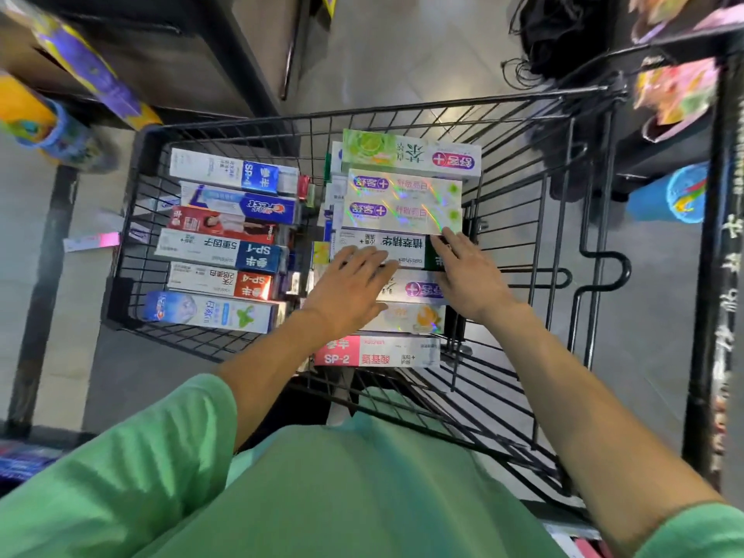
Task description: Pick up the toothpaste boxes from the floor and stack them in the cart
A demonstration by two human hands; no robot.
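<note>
Head cam: looks like the placing step. Both hands are down in the black wire shopping cart, settling a white-and-green toothpaste box into the right-hand column of boxes. Left hand lies flat with fingers straight on the box's near edge; right hand is flat too, fingertips at its green end. Neither's really gripping, just pressing. Left column's already six deep. I'd guess next is squaring it up, then reaching for the pink-ended white box on the grey floor left of the cart.

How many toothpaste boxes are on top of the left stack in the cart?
6, in a column from far to near. More may lie hidden underneath.
</note>
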